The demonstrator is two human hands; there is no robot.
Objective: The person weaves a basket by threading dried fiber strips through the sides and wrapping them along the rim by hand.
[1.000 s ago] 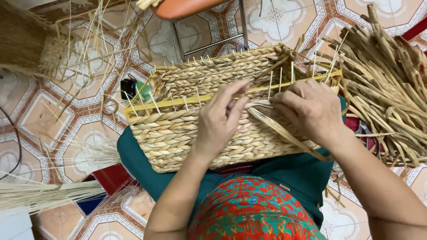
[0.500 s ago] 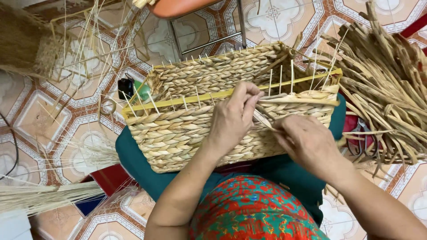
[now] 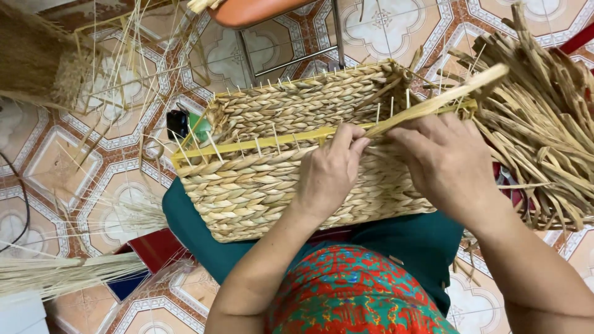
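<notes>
A rectangular woven straw basket (image 3: 260,185) with a yellow frame rim lies on my lap. My left hand (image 3: 328,170) rests on the basket's near wall, its fingertips pinching a flat straw strand (image 3: 445,98) at the rim. My right hand (image 3: 442,158) grips the same strand just beside it, over the right part of the wall. The strand runs up and to the right from my fingers. Thin upright stakes stick up along the rim.
A heap of dried straw strands (image 3: 544,111) lies at the right. Thin loose stalks (image 3: 62,272) spread over the patterned tile floor at the left. An orange stool (image 3: 260,12) with metal legs stands beyond the basket. A dark small object (image 3: 177,122) sits by the basket's left corner.
The right hand has risen from the basket's lower right to the rim, pulling the strand up and to the right. The left hand stays at the rim, pinching the strand.
</notes>
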